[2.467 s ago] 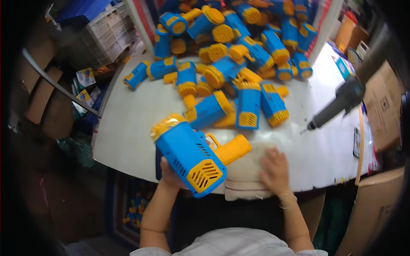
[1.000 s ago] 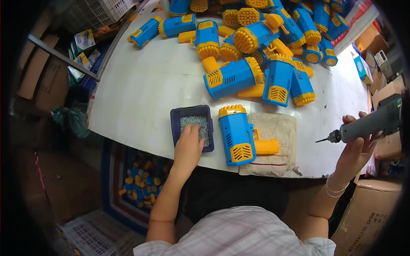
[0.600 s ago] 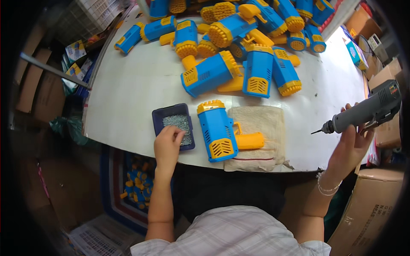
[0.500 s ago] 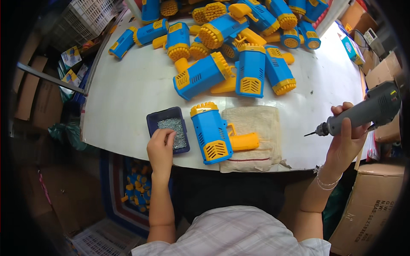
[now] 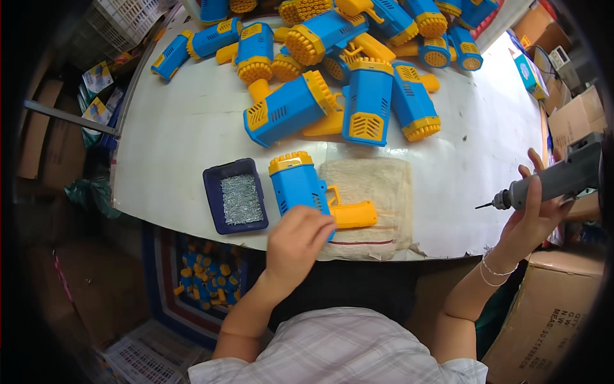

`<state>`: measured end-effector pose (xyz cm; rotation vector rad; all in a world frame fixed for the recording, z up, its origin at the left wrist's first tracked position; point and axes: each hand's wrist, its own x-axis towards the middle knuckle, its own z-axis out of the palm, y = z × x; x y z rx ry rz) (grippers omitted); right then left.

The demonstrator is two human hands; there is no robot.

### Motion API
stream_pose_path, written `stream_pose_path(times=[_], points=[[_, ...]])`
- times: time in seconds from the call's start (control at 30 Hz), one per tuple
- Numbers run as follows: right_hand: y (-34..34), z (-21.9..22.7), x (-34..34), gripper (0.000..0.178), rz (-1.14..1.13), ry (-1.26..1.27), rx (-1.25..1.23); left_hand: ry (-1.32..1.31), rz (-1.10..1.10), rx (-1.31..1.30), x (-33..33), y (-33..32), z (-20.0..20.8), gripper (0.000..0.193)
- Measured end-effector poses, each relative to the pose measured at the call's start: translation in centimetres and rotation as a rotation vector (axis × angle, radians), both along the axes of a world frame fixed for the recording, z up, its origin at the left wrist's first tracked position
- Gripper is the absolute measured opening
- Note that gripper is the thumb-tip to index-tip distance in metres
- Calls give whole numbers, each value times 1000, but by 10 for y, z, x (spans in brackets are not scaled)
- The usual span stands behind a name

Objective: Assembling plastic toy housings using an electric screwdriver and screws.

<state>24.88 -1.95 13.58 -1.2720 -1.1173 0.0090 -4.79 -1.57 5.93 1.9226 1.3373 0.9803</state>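
A blue and yellow toy bubble gun [image 5: 296, 187] lies on its side, its yellow handle resting on a folded beige cloth [image 5: 395, 185]. Over the lower end of its body is my left hand [image 5: 293, 246], thumb and fingers pinched together; whatever is between them is too small to see. Beside the toy stands a dark blue tray [image 5: 213, 195] full of small silvery screws [image 5: 242, 200]. My right hand [image 5: 534, 214] grips a grey electric screwdriver [image 5: 563, 171] off to the right, its thin bit pointing left and apart from the toy.
Several more toy bubble guns [image 5: 288, 109] are heaped across the far side of the white table [image 5: 173, 134]. Below the table's front edge, a bin [image 5: 157, 281] holds more blue and yellow toys. Cardboard boxes [image 5: 550, 307] stand at the right.
My left hand has left the screw tray and moved right, over the toy's lower end. The right hand with the screwdriver has shifted slightly to the right.
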Motion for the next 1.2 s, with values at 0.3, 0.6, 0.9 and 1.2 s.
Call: stream_pose_path(times=[0.3,0.6,0.9,1.2], points=[[1,6,-24,96,858,637,-11,-167,-352,-53,50,11,3,11],[8,23,-83,109,687,542,-270,-437,-871,-254,71,28,44,13],[-2,24,-70,35,782,775,-214,-49,-324,267,63,23,31,16],[-19,0,-86,76,833,705,-147,78,-411,177,54,4,0,14]])
